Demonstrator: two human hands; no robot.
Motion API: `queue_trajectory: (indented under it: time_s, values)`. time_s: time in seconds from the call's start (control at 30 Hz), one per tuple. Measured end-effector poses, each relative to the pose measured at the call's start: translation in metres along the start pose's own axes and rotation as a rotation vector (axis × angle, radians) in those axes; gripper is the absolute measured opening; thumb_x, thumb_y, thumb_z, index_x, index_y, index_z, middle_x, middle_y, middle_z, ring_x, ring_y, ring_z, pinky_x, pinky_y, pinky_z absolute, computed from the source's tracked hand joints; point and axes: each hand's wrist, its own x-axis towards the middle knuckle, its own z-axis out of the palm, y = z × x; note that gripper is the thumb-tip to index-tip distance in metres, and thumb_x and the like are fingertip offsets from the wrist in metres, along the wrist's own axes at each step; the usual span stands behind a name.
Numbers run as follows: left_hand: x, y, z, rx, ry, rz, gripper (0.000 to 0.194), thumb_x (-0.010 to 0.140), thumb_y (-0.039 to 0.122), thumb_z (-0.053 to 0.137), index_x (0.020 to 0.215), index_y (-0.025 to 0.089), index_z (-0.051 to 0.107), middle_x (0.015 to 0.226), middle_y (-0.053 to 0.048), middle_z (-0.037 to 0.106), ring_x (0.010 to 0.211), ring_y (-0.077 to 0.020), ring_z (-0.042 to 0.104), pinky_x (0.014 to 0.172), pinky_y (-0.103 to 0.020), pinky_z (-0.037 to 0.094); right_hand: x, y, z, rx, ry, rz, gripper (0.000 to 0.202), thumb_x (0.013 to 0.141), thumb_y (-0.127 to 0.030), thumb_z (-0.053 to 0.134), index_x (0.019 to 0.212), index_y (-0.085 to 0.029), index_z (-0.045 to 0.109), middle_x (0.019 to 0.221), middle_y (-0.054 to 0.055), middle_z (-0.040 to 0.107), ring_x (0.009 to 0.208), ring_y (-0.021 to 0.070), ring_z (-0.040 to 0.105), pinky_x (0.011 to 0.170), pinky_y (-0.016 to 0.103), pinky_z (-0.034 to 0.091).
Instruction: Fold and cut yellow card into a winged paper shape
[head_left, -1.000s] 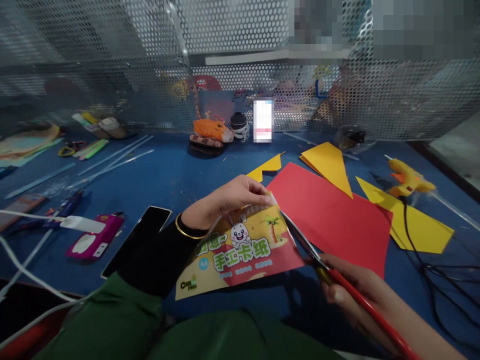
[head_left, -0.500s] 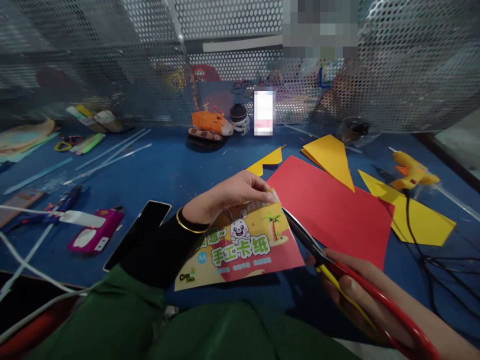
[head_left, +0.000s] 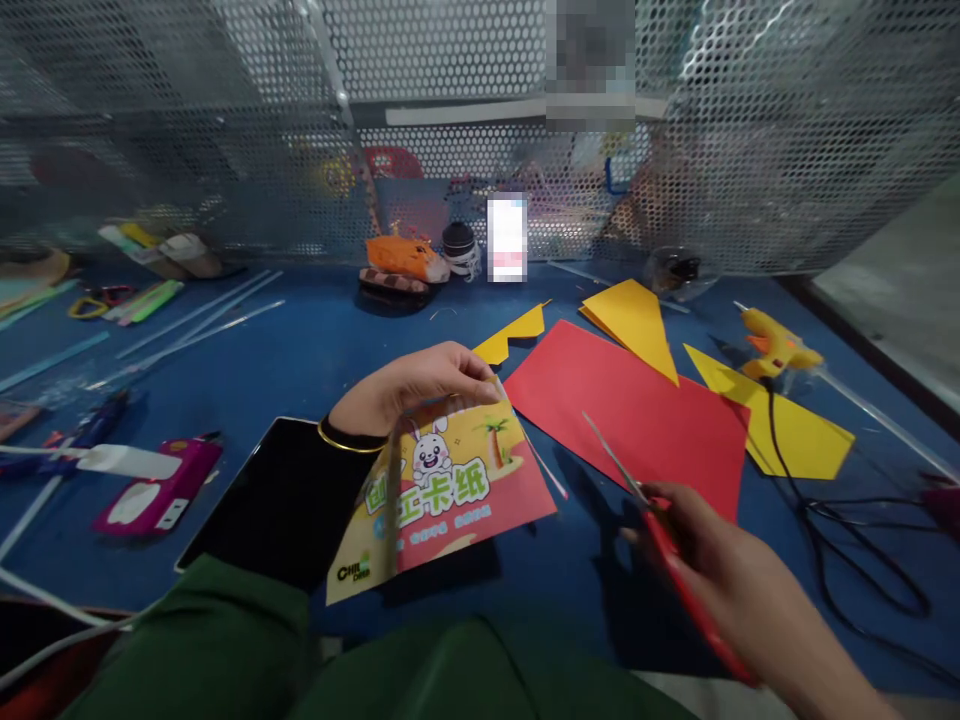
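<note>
My left hand (head_left: pixel 442 375) pinches the top edge of a printed cardboard sheet (head_left: pixel 469 500) with a rabbit and a palm tree on it. The sheet is tilted up and a narrow cut strip hangs along its right edge. In my right hand (head_left: pixel 720 560) is a pair of scissors (head_left: pixel 679 575) with red handles, its blades pointing up and left, apart from the printed sheet. Under the blade tips lies a sheet of red paper (head_left: pixel 622 400) on the blue table. My right fingers are partly hidden behind the handles.
Yellow paper pieces (head_left: pixel 780 430) and a yellow glue gun (head_left: pixel 780 345) with a black cord lie on the right. To the left are a black tablet or phone (head_left: pixel 247 490) and a magenta device (head_left: pixel 161 490). An orange pouch (head_left: pixel 405 258) and a lit phone (head_left: pixel 508 235) stand at the back.
The scissors have come away from the printed sheet's edge, with their blades now closer together. A thin strip now shows along the sheet's right side. The whole view has shifted slightly.
</note>
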Motion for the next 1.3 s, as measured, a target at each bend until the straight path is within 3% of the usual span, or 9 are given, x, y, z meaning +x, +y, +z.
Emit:
queue_trajectory:
  time_s: [0.17,0.3,0.43,0.53,0.67,0.8,0.97,1.13,1.3]
  values:
    - [-0.010,0.009,0.001,-0.043,-0.052,0.058,0.017,0.070,0.029,0.082,0.076,0.014,0.076,0.066,-0.003,0.071,0.054,-0.0126,0.063,0.053,-0.022,0.047,0.007,-0.044,0.035,-0.411,0.155,-0.333,0.027,0.095,-0.035,0.043,0.106,-0.017,0.061,0.076,0.009,0.072,0.056,0.0219,0.068,0.041,0.027,0.040]
    - [-0.016,0.012,0.005,-0.080,-0.017,0.053,0.015,0.071,0.028,0.080,0.075,0.014,0.075,0.065,-0.005,0.071,0.053,-0.0150,0.065,0.052,-0.024,0.049,0.011,-0.055,0.031,-0.481,0.143,-0.437,0.030,0.100,-0.033,0.041,0.114,-0.017,0.063,0.086,0.009,0.072,0.064,0.0210,0.070,0.044,0.027,0.044]
    - [-0.020,0.013,0.002,-0.057,-0.016,0.068,0.016,0.071,0.029,0.081,0.077,0.014,0.075,0.065,-0.005,0.071,0.053,-0.0159,0.066,0.051,-0.024,0.049,0.016,-0.003,0.012,-0.564,0.217,-0.419,0.043,0.102,-0.042,0.038,0.122,-0.012,0.061,0.109,0.018,0.072,0.089,0.0270,0.072,0.069,0.037,0.058]
    - [-0.021,0.015,0.002,-0.057,-0.021,0.087,0.016,0.071,0.028,0.081,0.076,0.015,0.075,0.065,-0.004,0.071,0.054,-0.0158,0.066,0.052,-0.025,0.050,0.020,0.046,0.006,-0.693,0.278,-0.426,0.058,0.101,-0.052,0.035,0.122,-0.005,0.062,0.121,0.027,0.068,0.111,0.0385,0.067,0.090,0.053,0.055]
    - [-0.022,0.017,0.006,-0.059,-0.038,0.099,0.013,0.071,0.025,0.080,0.074,0.014,0.074,0.065,-0.004,0.070,0.054,-0.0144,0.065,0.053,-0.024,0.049,0.016,0.069,-0.001,-0.676,0.203,-0.535,0.046,0.102,-0.038,0.038,0.118,-0.005,0.066,0.118,0.025,0.071,0.105,0.0326,0.071,0.085,0.043,0.058]
    - [-0.022,0.016,0.009,-0.050,-0.035,0.096,0.014,0.070,0.026,0.081,0.074,0.014,0.074,0.065,-0.004,0.070,0.053,-0.0136,0.064,0.053,-0.023,0.047,0.011,0.060,-0.013,-0.437,0.149,-0.268,0.035,0.092,-0.019,0.042,0.108,-0.019,0.073,0.105,0.012,0.078,0.081,0.0259,0.076,0.064,0.033,0.057]
    - [-0.020,0.012,0.008,-0.036,-0.051,0.074,0.020,0.071,0.032,0.083,0.077,0.015,0.074,0.067,-0.003,0.070,0.054,-0.0140,0.064,0.053,-0.024,0.048,0.020,0.066,-0.020,-0.189,0.344,0.184,0.040,0.089,-0.044,0.047,0.091,-0.018,0.076,0.084,0.014,0.079,0.071,0.0304,0.074,0.056,0.035,0.054]
    - [-0.021,0.015,0.010,-0.001,-0.038,0.061,0.021,0.068,0.032,0.083,0.075,0.014,0.074,0.066,-0.004,0.071,0.053,-0.0142,0.064,0.052,-0.023,0.047,0.028,0.077,-0.022,-0.107,0.351,0.243,0.052,0.089,-0.055,0.043,0.087,-0.015,0.077,0.087,0.013,0.079,0.079,0.0310,0.075,0.063,0.036,0.058]
    - [-0.019,0.014,0.011,-0.033,-0.040,0.058,0.020,0.068,0.031,0.083,0.077,0.015,0.075,0.066,-0.003,0.071,0.054,-0.0142,0.064,0.053,-0.023,0.047,0.019,0.056,-0.021,-0.139,0.208,0.145,0.046,0.087,-0.059,0.048,0.094,-0.024,0.078,0.090,0.007,0.080,0.078,0.0283,0.075,0.060,0.034,0.056]
